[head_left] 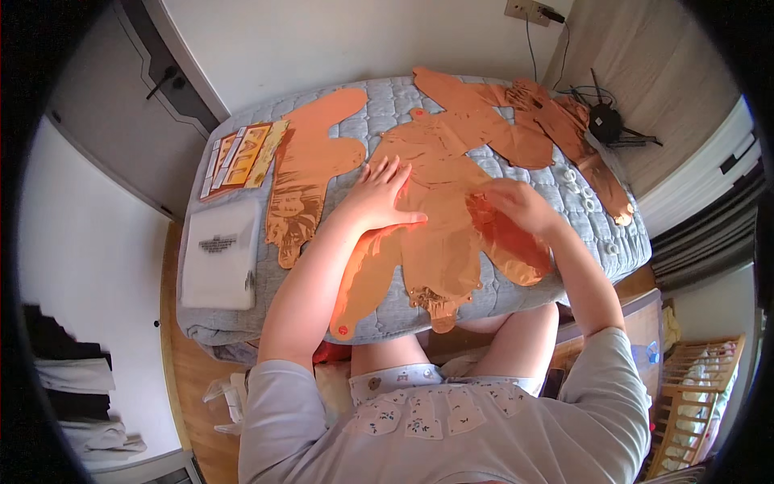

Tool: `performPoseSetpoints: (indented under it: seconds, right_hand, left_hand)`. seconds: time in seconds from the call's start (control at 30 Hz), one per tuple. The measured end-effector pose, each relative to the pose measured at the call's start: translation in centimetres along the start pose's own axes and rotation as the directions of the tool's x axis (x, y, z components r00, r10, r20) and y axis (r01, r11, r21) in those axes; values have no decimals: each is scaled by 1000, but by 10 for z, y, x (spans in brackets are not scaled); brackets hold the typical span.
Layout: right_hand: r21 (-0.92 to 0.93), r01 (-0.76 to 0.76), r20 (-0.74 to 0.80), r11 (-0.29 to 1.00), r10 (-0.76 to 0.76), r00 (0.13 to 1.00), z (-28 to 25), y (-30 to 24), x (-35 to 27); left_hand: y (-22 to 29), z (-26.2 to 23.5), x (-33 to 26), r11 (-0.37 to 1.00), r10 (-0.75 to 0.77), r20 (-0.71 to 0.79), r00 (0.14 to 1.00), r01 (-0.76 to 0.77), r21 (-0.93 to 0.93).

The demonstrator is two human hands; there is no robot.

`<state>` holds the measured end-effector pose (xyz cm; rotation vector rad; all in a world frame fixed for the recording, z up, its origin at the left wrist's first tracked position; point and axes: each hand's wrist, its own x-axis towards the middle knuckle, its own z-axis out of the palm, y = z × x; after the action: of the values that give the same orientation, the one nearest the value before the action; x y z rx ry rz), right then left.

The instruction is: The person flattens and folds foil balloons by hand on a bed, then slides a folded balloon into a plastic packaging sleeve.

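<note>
Left hand: my left hand lies flat, fingers spread wide, palm down on the copper foil balloon in the middle; it grips nothing.
Right hand: my right hand is curled over the balloon's right side, fingertips pinching a fold of the foil.
Held balloon: deflated, shiny copper, lying flat on the quilted grey cover, its lower lobes hanging past the near edge toward my knees.
Left neighbour: a long copper foil shape lies flat just left of my left hand, apart from it.
Far side: more copper foil pieces overlap along the back and run down the right edge.
Small parts: white rings sit on the cover right of my right hand.
Far left: a clear plastic packet lies at the left edge, with a printed card sheet beyond it.
Beyond the cover: a black tangle of cables at the back right corner; a wooden crib stands low at the right.
</note>
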<state>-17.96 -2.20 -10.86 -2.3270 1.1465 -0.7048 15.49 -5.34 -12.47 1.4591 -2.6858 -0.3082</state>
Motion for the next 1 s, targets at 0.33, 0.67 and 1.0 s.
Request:
performPoseSetpoints:
  seconds: [0.33,0.67,1.0]
  right_hand:
    - [224,-544,-398,808,586,706,-31,138,136]
    - [221,-648,-106,729,678,727,-31,92,167]
    - [560,-412,-309,719,643,701,6,51,201]
  left_hand:
    - [7,1,8,1000,21,-5,1000,-21,-8]
    - [3,-2,1,1000,-21,15,1000,21,-4]
    - [-5,2,-3,999,-44,14,999,45,-17]
